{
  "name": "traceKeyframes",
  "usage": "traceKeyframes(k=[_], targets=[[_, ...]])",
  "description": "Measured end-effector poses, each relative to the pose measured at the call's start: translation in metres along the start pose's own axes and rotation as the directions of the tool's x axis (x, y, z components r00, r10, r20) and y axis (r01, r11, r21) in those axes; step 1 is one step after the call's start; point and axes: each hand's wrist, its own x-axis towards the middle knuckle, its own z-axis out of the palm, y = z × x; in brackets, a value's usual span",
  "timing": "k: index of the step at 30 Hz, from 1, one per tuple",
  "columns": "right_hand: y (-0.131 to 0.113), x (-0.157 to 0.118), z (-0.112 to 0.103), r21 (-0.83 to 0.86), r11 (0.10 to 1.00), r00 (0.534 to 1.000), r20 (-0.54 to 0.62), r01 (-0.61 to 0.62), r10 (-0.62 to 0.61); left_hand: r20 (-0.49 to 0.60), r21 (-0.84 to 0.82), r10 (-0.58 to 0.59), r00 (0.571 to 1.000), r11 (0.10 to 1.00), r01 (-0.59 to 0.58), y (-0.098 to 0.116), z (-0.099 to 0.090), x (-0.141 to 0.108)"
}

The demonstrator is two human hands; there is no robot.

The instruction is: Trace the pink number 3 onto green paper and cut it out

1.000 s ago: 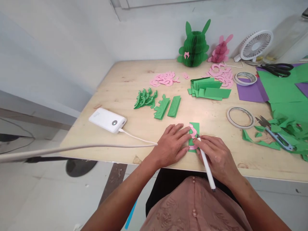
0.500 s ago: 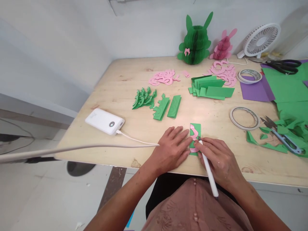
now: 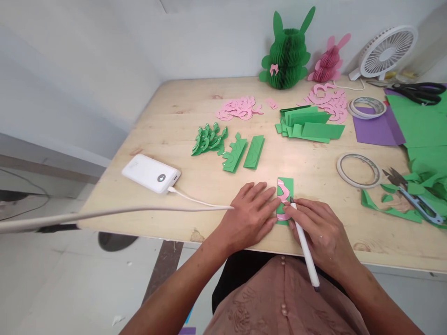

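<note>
My left hand (image 3: 250,215) lies flat on the table, fingers stretched out, its fingertips pressing the left side of a pink curved paper cutout (image 3: 284,190). That cutout rests on a small green paper strip (image 3: 289,183) near the front edge. Between thumb and fingers, my right hand (image 3: 319,228) holds a white pen (image 3: 306,251), its dark tip down at the right edge of the pink cutout. Just beyond my hands lie a folded green strip (image 3: 254,151) with a drawn outline and a partly cut green strip (image 3: 234,155).
A white power bank (image 3: 151,173) with a cable sits at left. Green cut pieces (image 3: 208,139), pink cutouts (image 3: 239,109) and green strips (image 3: 310,124) lie farther back. Right are tape rolls (image 3: 359,170), a blue-handled cutter (image 3: 421,202), black scissors (image 3: 419,92), a fan (image 3: 387,53); paper rabbits (image 3: 288,58) stand behind.
The camera view has shifted slightly. My hands, the pen and the pink cutout keep nearly the same places; the pen tip stays at the cutout's right edge.
</note>
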Motion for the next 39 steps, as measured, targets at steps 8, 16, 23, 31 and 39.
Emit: traceKeyframes(k=[8,16,23,31,39], targets=[[0.0002,0.0011,-0.0011,-0.005,1.000,1.000,0.009,-0.005,0.005,0.009,-0.006,-0.005,1.000,1.000,0.005,0.0002,-0.0002,-0.0001],[-0.0007,0.0022,-0.0018,-0.003,1.000,1.000,0.009,-0.008,0.008,0.020,-0.013,-0.010,1.000,1.000,0.010,-0.0001,-0.0004,-0.0001],[-0.0002,0.0015,-0.0010,-0.005,1.000,1.000,0.011,-0.006,0.006,0.013,-0.010,-0.007,1.000,1.000,0.008,-0.0005,-0.0002,-0.0002],[0.0013,0.0010,-0.0012,-0.004,1.000,1.000,0.022,-0.006,0.006,-0.004,-0.028,-0.006,1.000,1.000,0.006,-0.0026,0.0002,-0.0003],[0.0015,-0.0006,-0.0005,-0.012,1.000,0.999,0.028,-0.016,0.016,-0.028,-0.031,-0.016,0.999,0.999,0.016,-0.0028,0.0019,0.0007]])
